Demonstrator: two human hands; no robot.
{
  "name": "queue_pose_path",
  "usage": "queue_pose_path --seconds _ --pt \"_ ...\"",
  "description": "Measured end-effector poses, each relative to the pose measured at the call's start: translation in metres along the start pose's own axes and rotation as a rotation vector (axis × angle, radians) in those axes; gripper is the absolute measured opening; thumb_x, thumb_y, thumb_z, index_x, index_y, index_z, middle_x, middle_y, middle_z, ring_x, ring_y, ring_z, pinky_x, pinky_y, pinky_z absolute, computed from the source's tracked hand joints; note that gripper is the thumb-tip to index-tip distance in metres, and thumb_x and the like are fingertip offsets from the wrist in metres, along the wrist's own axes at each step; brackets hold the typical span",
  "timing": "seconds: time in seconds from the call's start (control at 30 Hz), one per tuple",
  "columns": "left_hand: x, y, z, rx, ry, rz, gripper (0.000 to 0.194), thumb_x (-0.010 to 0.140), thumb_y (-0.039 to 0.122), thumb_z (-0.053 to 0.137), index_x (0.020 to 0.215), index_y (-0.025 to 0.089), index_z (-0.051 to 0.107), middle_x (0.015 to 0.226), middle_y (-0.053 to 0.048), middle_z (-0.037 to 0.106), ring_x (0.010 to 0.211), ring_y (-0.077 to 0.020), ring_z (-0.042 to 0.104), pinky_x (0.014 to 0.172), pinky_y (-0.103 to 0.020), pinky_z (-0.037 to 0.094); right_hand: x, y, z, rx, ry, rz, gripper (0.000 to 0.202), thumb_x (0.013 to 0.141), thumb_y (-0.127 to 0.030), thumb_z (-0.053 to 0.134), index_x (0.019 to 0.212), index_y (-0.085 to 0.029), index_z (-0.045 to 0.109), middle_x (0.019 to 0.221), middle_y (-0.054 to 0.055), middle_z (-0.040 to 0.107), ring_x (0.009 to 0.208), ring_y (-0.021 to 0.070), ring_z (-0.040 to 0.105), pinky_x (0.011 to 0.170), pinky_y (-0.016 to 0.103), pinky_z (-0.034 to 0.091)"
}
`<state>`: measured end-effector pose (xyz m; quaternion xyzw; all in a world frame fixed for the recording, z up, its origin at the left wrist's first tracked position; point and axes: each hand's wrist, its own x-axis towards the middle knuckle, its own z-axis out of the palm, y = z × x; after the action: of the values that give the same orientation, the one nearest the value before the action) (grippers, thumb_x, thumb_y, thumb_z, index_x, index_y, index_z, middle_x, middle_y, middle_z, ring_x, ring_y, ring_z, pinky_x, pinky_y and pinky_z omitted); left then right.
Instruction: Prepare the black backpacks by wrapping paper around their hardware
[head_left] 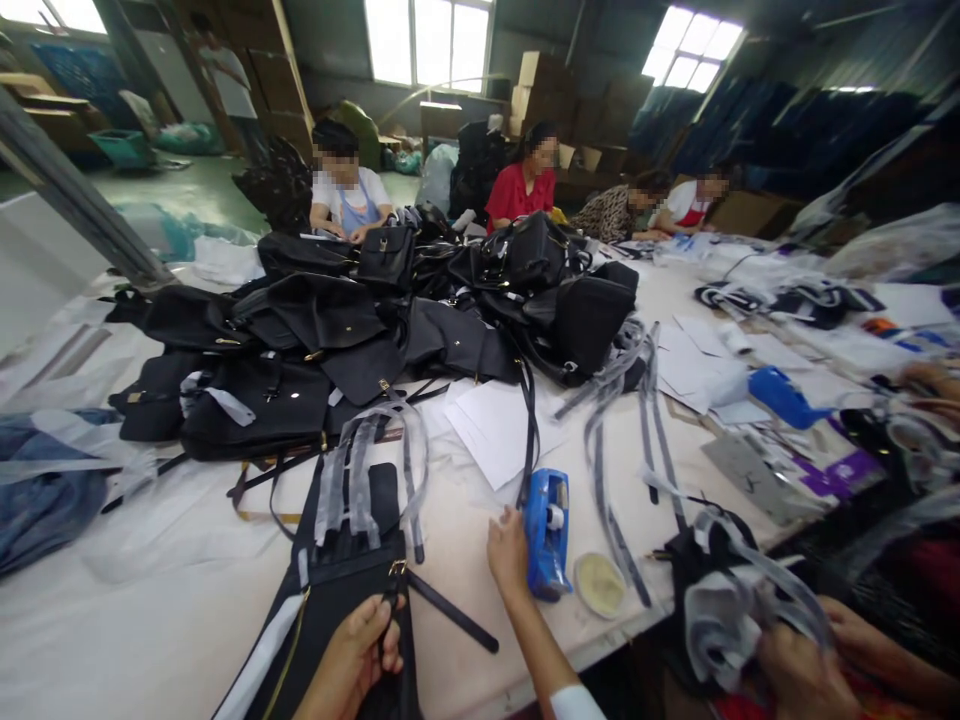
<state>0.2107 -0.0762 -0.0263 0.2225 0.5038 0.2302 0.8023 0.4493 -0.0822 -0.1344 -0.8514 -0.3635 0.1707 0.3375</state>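
A black leather bag with a gold zipper and buckle lies on the table before me, clear-wrapped straps across its top. My left hand pinches a short black strap just below the gold buckle. To the right, my right hand reaches forward beside a blue tape dispenser, its fingers slightly bent and apart. Nothing shows in that hand; whether it touches the dispenser is unclear. One loose black strap end sticks out from the bag's right side.
Black bags are heaped across the middle of the table. White paper sheets, a round yellowish disc and wrapped straps lie nearby. At right, a co-worker's hands hold a wrapped black item. Several people sit opposite.
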Motion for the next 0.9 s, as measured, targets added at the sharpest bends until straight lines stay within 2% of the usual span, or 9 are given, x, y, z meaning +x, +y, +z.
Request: queue_pose_path --seconds 0.07,0.17,0.23,0.33,0.43,0.57,0.73,0.83,0.9 --pt "-0.005 0.005 0.009 0.021 0.014 0.007 0.035 0.076 0.048 0.069 0.092 0.017 0.06 0.056 0.005 0.048 0.051 -0.0104 0.044 0.058 -0.025 0.042 0.016 0.001 0.004 -0.256 0.048 -0.067 0.042 0.088 -0.014 0.039 0.129 -0.011 0.045 0.127 0.021 0.053 0.111 0.0276 0.056 0.087 0.037 0.048" --pt "-0.007 0.007 0.015 0.045 0.039 0.021 0.035 0.077 0.048 0.068 0.091 0.017 0.061 0.057 0.004 0.049 0.053 -0.0113 0.045 0.06 -0.026 0.043 0.039 -0.001 0.008 -0.651 0.021 -0.164 0.041 0.088 -0.004 0.033 0.124 -0.014 0.049 0.129 0.021 0.05 0.101 0.0251 0.06 0.075 0.033 0.05" --pt "-0.003 0.005 0.013 0.048 0.043 0.02 0.035 0.077 0.048 0.068 0.09 0.017 0.061 0.056 0.004 0.049 0.052 -0.0111 0.044 0.059 -0.027 0.043 0.051 0.0 0.008 -0.706 -0.017 -0.182 0.037 0.088 -0.001 0.031 0.113 -0.014 0.055 0.117 0.019 0.056 0.092 0.0239 0.062 0.067 0.031 0.049" --pt "0.004 0.0 0.007 0.033 0.032 0.009 0.035 0.077 0.048 0.068 0.089 0.016 0.061 0.055 0.005 0.049 0.05 -0.0105 0.043 0.057 -0.026 0.042 0.061 0.003 0.002 -0.719 -0.077 -0.238 0.031 0.088 -0.001 0.035 0.103 -0.014 0.059 0.1 0.015 0.062 0.087 0.0227 0.063 0.065 0.03 0.048" --pt "0.008 -0.003 0.004 0.013 0.018 0.003 0.033 0.078 0.047 0.068 0.089 0.017 0.06 0.055 0.005 0.049 0.049 -0.0106 0.044 0.057 -0.026 0.042 0.061 0.002 -0.007 -0.743 -0.13 -0.294 0.028 0.087 0.0 0.039 0.1 -0.014 0.06 0.095 0.013 0.063 0.087 0.0221 0.062 0.067 0.029 0.048" --pt "0.009 -0.002 0.002 0.006 -0.007 0.007 0.033 0.08 0.048 0.066 0.091 0.017 0.06 0.058 0.004 0.052 0.051 -0.011 0.046 0.058 -0.026 0.042 0.039 -0.011 -0.013 -0.77 -0.193 -0.344 0.027 0.085 0.002 0.04 0.093 -0.014 0.061 0.091 0.012 0.063 0.083 0.0223 0.062 0.067 0.03 0.047" --pt "0.011 -0.004 -0.007 0.006 -0.049 0.002 0.033 0.081 0.047 0.065 0.091 0.016 0.06 0.061 0.003 0.055 0.054 -0.012 0.05 0.06 -0.027 0.044 -0.023 -0.027 -0.003 -0.762 -0.323 -0.447 0.028 0.081 0.004 0.043 0.092 -0.015 0.061 0.089 0.011 0.063 0.081 0.022 0.061 0.07 0.031 0.046" --pt "0.009 -0.004 -0.011 -0.009 -0.081 0.029 0.03 0.085 0.045 0.06 0.094 0.016 0.06 0.067 0.002 0.057 0.06 -0.0128 0.054 0.064 -0.028 0.046 -0.054 -0.025 0.005 -0.716 -0.448 -0.565 0.03 0.075 0.005 0.048 0.091 -0.017 0.062 0.088 0.009 0.064 0.083 0.022 0.06 0.073 0.032 0.046" --pt "0.006 -0.001 -0.012 -0.025 -0.087 0.046 0.029 0.087 0.043 0.058 0.095 0.016 0.061 0.07 0.0 0.059 0.063 -0.0134 0.056 0.066 -0.028 0.046 -0.062 -0.019 0.006 -0.634 -0.471 -0.587 0.029 0.075 0.003 0.048 0.091 -0.016 0.062 0.093 0.01 0.064 0.09 0.0238 0.059 0.078 0.035 0.045"
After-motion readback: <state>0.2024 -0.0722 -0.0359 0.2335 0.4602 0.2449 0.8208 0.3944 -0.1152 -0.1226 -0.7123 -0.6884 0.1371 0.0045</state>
